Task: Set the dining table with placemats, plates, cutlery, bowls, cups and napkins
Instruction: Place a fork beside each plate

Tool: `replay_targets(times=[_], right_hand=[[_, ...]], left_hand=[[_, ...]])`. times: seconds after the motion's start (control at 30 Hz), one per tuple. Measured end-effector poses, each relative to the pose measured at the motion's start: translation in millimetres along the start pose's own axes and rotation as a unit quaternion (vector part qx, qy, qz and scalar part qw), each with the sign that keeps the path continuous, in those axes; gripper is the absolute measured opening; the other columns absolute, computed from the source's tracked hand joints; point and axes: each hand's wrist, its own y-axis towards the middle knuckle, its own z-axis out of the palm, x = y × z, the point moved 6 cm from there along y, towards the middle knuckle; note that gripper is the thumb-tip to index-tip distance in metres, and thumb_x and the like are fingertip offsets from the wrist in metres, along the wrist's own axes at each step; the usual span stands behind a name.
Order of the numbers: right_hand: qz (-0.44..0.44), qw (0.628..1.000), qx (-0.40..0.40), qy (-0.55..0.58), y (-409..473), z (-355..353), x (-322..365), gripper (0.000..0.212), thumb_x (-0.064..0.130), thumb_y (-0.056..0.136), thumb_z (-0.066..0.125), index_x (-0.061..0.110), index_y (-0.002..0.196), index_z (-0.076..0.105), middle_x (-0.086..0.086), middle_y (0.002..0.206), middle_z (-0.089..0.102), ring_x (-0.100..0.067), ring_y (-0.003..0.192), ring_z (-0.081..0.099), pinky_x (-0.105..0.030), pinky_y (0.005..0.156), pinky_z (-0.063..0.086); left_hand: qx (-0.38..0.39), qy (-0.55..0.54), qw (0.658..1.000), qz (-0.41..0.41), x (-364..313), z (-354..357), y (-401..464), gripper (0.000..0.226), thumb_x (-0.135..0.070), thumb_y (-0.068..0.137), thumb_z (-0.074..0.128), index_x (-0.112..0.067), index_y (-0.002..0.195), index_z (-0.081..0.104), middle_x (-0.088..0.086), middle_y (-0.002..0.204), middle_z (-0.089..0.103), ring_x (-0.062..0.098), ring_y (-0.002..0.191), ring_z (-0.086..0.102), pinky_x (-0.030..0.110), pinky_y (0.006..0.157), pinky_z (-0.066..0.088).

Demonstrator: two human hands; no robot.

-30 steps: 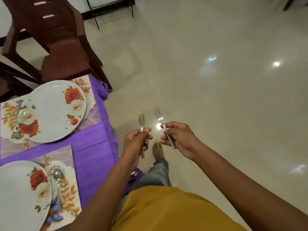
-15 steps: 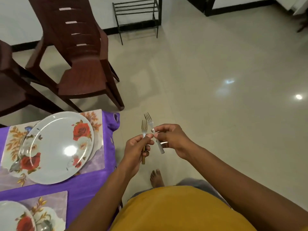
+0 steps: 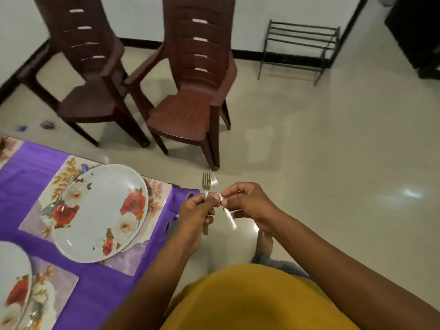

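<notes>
Forks brought together since earlier, tines crossing above fingers; left hand and right hand each gripped one, beside tabletop. Risk: loose pinch, dropped fork.

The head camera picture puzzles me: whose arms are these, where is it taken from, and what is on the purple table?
No machine here: a person wears a camera on the head, looking down at their own arms. The left hand holds a brown-handled fork; the right hand pinches a silver fork, their tines side by side. On the purple tablecloth lie floral placemats, each with a flowered plate. A spoon lies beside the nearer plate. Two brown chairs stand behind.
</notes>
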Motion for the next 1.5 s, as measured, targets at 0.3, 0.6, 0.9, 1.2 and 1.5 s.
replay_targets(times=[0.3,0.6,0.9,1.2,1.5], right_hand=[[-0.011,0.973,0.180,-0.145,71,25,51,0.015,-0.001,0.087,0.076,0.009,0.098,0.077,-0.010,0.090,0.078,-0.020,0.079,0.073,-0.038,0.072,0.064],[-0.075,0.891,0.305,-0.328,142,122,91,0.023,0.004,0.087,0.074,0.021,0.102,0.074,-0.001,0.092,0.075,-0.022,0.088,0.075,-0.033,0.070,0.064],[-0.163,0.766,0.376,-0.495,184,227,108,0.037,0.021,0.090,0.076,0.031,0.124,0.065,0.009,0.110,0.068,-0.013,0.098,0.069,-0.036,0.086,0.062],[-0.246,0.567,0.514,-0.595,180,335,87,0.058,0.032,0.091,0.075,0.035,0.144,0.052,0.007,0.148,0.052,-0.015,0.129,0.052,-0.033,0.109,0.046],[-0.379,0.229,0.630,-0.638,199,419,60,0.075,0.051,0.084,0.073,0.035,0.152,0.045,-0.007,0.164,0.031,-0.032,0.150,0.027,-0.049,0.120,0.029]], left_hand=[[-0.182,-0.056,0.982,0.003,-19,-14,11,0.024,-0.028,0.093,0.075,-0.004,0.092,0.076,0.008,0.071,0.060,0.014,0.057,0.045,0.027,0.053,0.036],[-0.382,-0.160,0.910,0.005,-3,-105,14,0.027,-0.026,0.094,0.076,0.000,0.095,0.072,0.009,0.069,0.060,0.028,0.066,0.052,0.033,0.057,0.044],[-0.482,-0.246,0.840,-0.017,12,-158,14,0.010,-0.016,0.094,0.074,-0.006,0.096,0.076,0.007,0.066,0.062,0.018,0.055,0.052,0.027,0.048,0.039],[-0.601,-0.337,0.724,-0.033,37,-163,-11,0.017,-0.018,0.094,0.075,-0.002,0.091,0.076,0.005,0.059,0.056,0.013,0.046,0.044,0.025,0.041,0.032],[-0.726,-0.450,0.512,-0.090,45,-113,-2,0.024,-0.021,0.087,0.079,-0.001,0.077,0.071,0.007,0.060,0.051,0.017,0.050,0.038,0.025,0.043,0.030]])
